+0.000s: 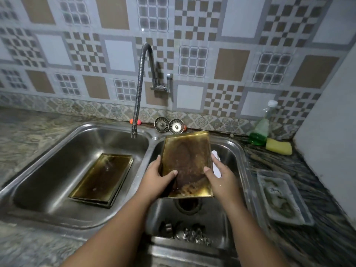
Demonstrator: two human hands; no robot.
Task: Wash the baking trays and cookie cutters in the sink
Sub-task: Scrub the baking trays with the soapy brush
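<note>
A person stands at a stainless-steel double sink, holding a rectangular brass-coloured baking tray tilted on its near end above the drain of the right basin; the left hand grips the tray's left edge, thumb curled onto its face, and the right hand grips the right edge the same way; a white object shows behind the right hand, though what it is cannot be told; the tray's face is coated in brown baked-on residue, so its washing looks barely begun; a second brass-coloured tray lies flat on the floor of the left basin below the flexible metal tap, dark and apparently unscrubbed; small metal cookie cutters sit heaped at the near end of the right basin, seemingly untouched; a clear bottle of green dish liquid and a yellow sponge rest on the counter to the right, well apart from either hand; most of the job appears to remain.
</note>
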